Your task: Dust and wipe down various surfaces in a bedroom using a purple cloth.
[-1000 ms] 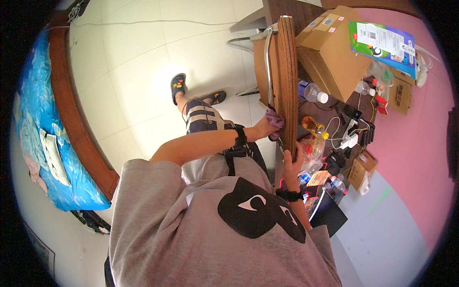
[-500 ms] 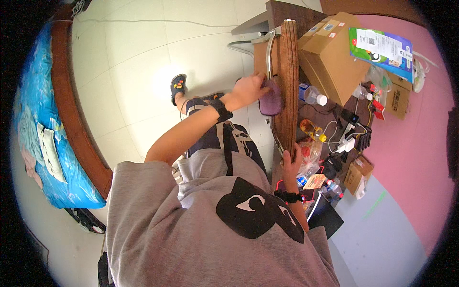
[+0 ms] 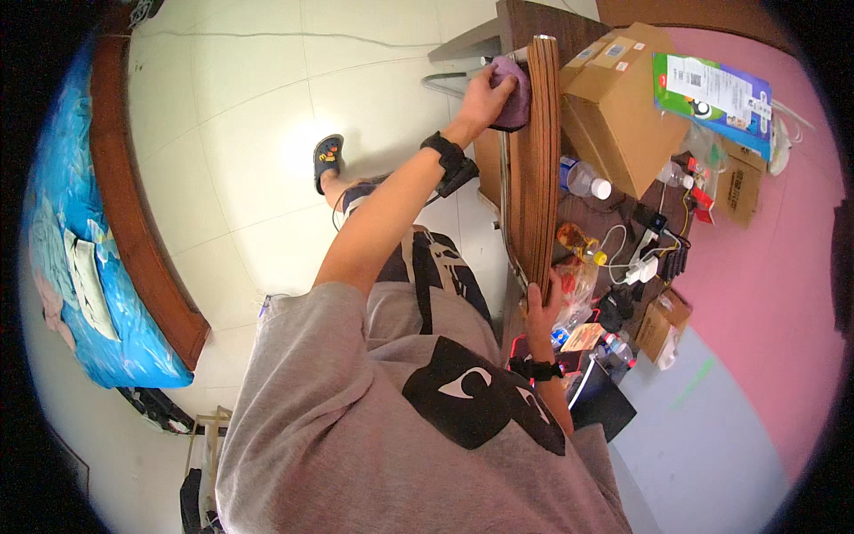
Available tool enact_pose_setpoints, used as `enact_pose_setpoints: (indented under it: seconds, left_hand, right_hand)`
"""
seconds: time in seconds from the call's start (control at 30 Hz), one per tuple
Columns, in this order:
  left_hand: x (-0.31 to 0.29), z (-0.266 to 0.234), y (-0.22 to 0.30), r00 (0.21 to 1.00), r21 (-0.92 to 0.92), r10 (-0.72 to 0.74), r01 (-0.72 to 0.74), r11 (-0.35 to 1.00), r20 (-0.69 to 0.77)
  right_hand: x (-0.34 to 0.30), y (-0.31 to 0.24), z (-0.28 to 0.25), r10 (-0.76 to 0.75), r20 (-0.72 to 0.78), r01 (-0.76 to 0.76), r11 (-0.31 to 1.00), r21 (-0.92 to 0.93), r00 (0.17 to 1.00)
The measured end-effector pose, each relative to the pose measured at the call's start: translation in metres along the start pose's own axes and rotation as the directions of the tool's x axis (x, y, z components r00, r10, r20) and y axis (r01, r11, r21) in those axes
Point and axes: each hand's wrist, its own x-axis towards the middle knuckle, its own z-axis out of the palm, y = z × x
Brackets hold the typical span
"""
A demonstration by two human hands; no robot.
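My left hand [image 3: 487, 96] presses a folded purple cloth [image 3: 513, 100] against the side of a brown wood-grain board [image 3: 536, 169], close to its far end. The board stands on edge, with curved metal tubing [image 3: 504, 200] along its left side. At its near end, my right hand [image 3: 541, 309] grips the board, the fingers on its right side.
Right of the board, a cluttered desk holds a cardboard box [image 3: 618, 107], plastic bottles [image 3: 583, 178], an amber drink bottle [image 3: 580, 242], white chargers [image 3: 642, 270] and cables. A bed [image 3: 116, 294] stands left across the tiled floor [image 3: 249, 133].
My left hand has slid the purple cloth away from me along the board toward its far end. My right hand keeps its grip at the near end.
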Motion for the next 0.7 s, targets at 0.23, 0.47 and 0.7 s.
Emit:
enact_pose_setpoints:
  seconds: [0.23,0.47,0.7]
  left_hand:
    - [-0.026,-0.006,-0.008,0.998,0.046,-0.027,0.024,0.999,0.057]
    - [-0.077,-0.007,-0.015,0.939,-0.229,-0.208,0.274,0.934,0.275]
    - [-0.167,0.013,-0.056,0.813,-0.123,-0.318,0.425,0.897,0.488]
  right_hand:
    - [0.005,-0.005,0.002,-0.026,0.013,0.026,1.0,0.012,1.0]
    - [0.005,-0.001,-0.002,0.003,0.03,-0.003,1.0,0.002,1.0]
    - [0.008,0.024,-0.006,-0.055,0.074,0.059,0.996,-0.063,0.996]
